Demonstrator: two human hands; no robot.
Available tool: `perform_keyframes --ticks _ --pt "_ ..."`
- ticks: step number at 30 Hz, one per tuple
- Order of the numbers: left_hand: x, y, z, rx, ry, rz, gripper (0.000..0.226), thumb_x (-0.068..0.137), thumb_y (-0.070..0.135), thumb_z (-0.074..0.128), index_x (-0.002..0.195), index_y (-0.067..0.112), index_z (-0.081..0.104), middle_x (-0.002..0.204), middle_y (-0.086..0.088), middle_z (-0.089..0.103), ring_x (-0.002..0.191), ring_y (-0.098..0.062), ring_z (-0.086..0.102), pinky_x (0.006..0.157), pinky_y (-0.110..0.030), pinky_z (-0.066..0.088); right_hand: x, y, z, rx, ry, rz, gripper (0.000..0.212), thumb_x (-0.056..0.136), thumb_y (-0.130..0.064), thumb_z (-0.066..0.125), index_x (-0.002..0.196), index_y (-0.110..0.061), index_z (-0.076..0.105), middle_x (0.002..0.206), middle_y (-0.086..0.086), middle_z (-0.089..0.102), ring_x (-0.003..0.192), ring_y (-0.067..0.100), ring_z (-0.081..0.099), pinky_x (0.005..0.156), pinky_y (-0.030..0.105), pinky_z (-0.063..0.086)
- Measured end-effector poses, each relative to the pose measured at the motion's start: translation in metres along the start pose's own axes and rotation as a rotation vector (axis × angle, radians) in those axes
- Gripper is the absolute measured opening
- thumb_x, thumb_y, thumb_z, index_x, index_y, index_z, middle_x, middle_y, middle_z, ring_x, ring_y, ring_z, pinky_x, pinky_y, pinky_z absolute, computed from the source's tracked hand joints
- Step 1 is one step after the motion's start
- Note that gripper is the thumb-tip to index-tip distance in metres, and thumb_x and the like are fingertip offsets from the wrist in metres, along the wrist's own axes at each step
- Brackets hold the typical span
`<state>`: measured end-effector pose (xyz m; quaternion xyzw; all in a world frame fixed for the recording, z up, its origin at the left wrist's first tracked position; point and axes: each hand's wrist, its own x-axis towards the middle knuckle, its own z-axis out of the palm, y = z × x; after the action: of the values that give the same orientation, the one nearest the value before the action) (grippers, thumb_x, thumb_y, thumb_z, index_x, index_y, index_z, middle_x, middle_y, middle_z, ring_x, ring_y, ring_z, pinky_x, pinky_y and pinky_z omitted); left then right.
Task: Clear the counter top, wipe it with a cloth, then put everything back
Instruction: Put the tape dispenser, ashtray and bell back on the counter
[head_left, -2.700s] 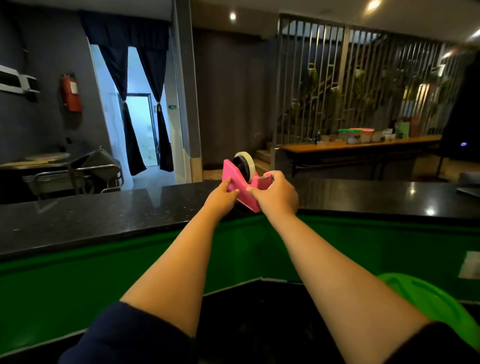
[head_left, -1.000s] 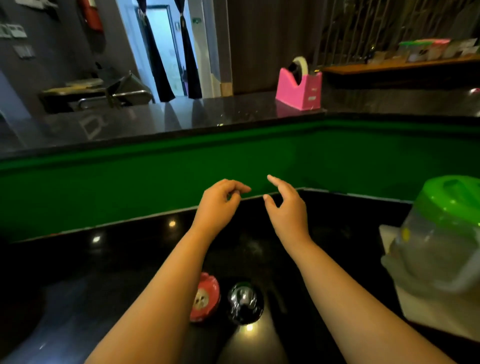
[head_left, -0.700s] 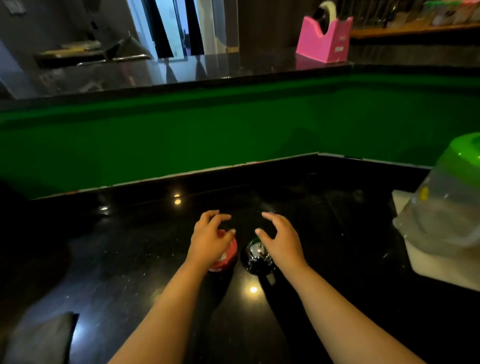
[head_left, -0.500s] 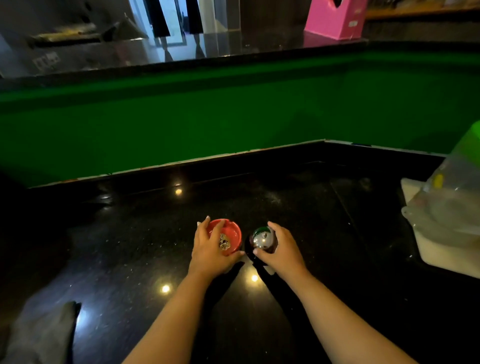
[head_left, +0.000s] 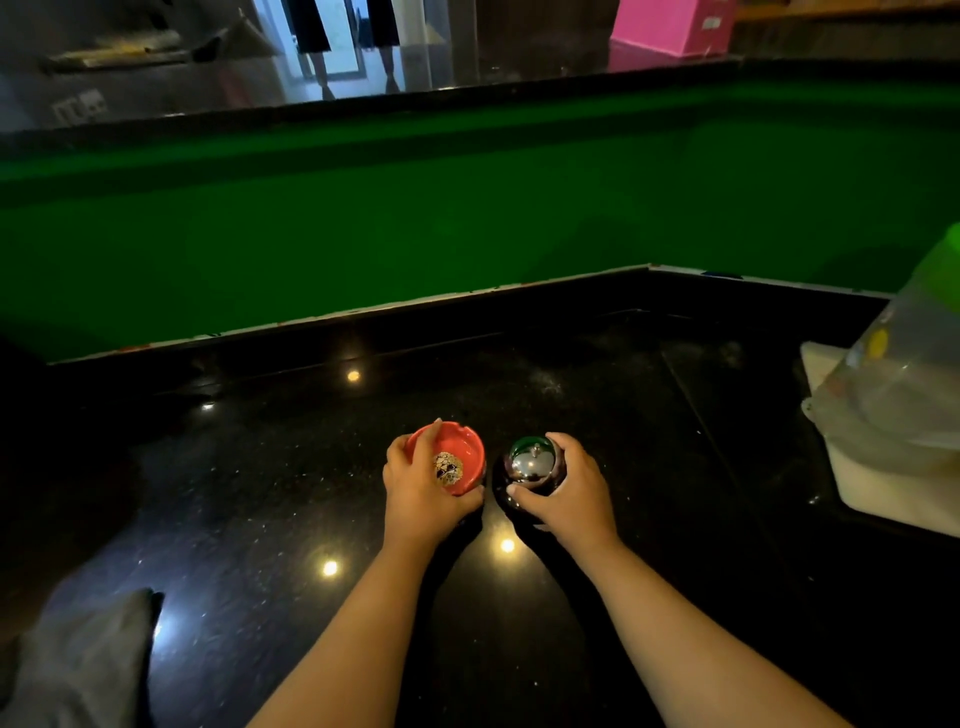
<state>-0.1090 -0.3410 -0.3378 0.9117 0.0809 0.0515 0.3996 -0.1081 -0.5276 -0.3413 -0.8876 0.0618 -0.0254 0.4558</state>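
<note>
My left hand (head_left: 421, 499) grips a small red ashtray (head_left: 460, 452) by its rim, with a patterned emblem showing inside the bowl. Beside it, my right hand (head_left: 569, 493) is closed around a shiny chrome desk bell (head_left: 531, 462) on a dark base. Both are on or just above the black polished lower counter (head_left: 260, 493); contact with it is hard to judge. A pink tape dispenser (head_left: 675, 26) stands on the raised upper counter top (head_left: 415, 78) at the far right. A grey cloth (head_left: 78, 665) lies at the lower left corner.
A clear plastic jug with a green lid (head_left: 904, 374) sits on a white board (head_left: 883, 483) at the right edge. A green wall panel (head_left: 467, 208) rises between the lower counter and the upper one.
The pink tape dispenser was set down on the upper counter and both hands came down. They have closed on the ashtray and bell, and the view has tilted down.
</note>
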Motion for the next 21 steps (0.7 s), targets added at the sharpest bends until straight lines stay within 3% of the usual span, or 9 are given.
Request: perform_keyframes --ticks 12,21 --pt "0.006 0.089 -0.077 -0.064 0.037 0.223 0.103 0.058 0.042 0.085 0.14 0.046 0.024 0.138 -0.003 0.034 0.126 -0.026 0.038 0.103 -0.046 0.041 0.013 -0.078 -0.078 0.097 0.178 -0.134 0.08 0.064 -0.034 0.086 0.133 -0.021 0.048 0.126 0.004 0.05 0.116 0.018 0.051 0.09 0.02 0.037" --pt "0.057 0.206 -0.129 -0.069 0.111 0.418 0.101 0.056 0.043 0.087 0.136 0.045 0.026 0.131 0.001 0.041 0.12 -0.019 0.043 0.101 -0.039 0.043 0.088 -0.165 -0.162 0.114 0.318 -0.321 0.073 0.064 -0.038 0.084 0.126 -0.021 0.05 0.118 0.003 0.057 0.108 0.02 0.056 0.089 0.028 0.047"
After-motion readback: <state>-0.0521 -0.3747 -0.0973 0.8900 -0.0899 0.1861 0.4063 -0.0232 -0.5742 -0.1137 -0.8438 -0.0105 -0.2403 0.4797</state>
